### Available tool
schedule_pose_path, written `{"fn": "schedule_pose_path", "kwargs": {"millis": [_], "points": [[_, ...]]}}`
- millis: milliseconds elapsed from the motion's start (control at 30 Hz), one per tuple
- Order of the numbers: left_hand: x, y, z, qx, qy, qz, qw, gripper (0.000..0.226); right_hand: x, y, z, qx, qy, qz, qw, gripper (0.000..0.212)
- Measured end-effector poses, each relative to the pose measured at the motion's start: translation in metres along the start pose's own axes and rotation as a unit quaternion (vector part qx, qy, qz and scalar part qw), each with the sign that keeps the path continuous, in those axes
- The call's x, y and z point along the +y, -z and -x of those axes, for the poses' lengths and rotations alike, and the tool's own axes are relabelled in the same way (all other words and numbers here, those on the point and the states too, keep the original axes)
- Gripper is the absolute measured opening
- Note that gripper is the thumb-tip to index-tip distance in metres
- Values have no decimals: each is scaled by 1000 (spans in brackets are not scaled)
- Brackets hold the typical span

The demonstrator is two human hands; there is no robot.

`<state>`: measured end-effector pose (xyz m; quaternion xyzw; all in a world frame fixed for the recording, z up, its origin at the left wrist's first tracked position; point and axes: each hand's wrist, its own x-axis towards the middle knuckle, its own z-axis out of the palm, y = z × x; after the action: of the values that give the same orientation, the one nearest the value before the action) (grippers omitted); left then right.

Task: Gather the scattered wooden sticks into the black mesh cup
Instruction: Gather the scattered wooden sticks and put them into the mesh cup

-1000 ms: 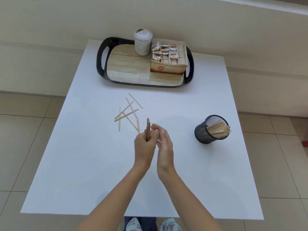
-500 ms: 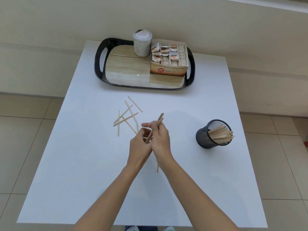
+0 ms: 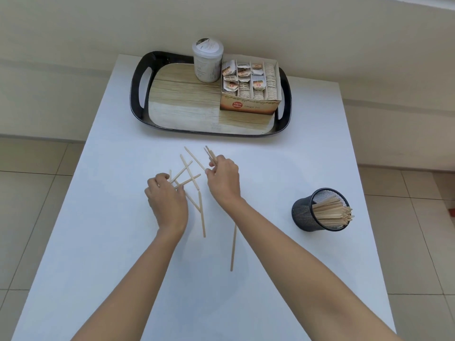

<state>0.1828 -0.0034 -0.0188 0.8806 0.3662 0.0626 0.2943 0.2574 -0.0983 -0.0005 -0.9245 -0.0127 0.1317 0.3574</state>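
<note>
Tea box (image 3: 248,108) front: "Ginger Tea"; logo unreadable.

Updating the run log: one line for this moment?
right hand grips bundle | left hand at loose sticks, grip unclear | cup part-full

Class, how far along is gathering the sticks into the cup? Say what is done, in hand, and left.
Done: a bundle of sticks stands in the cup. In hand: the right hand pinches a few sticks; the left hand touches the pile. Left: that pile and a lone stick nearer the person.
</note>
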Motion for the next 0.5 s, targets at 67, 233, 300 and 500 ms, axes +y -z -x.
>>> {"fn": "schedule_pose_path", "kwargs": {"millis": [67, 233, 300, 500], "points": [[2, -2, -4, -10, 3, -19, 1000, 37, -5, -7, -7, -9, 20, 35, 999, 22], [5, -9, -9, -16, -13, -62, 998, 26, -14, -25, -18, -47, 64, 65, 995, 37], [6, -10, -9, -17, -31, -65, 997, 20, -17, -29, -19, -59, 76, 57, 994, 38], [0, -10, -8, -21, -73, -59, 995, 14, -5, -36, -7, -56, 129, 85, 986, 18]]}}
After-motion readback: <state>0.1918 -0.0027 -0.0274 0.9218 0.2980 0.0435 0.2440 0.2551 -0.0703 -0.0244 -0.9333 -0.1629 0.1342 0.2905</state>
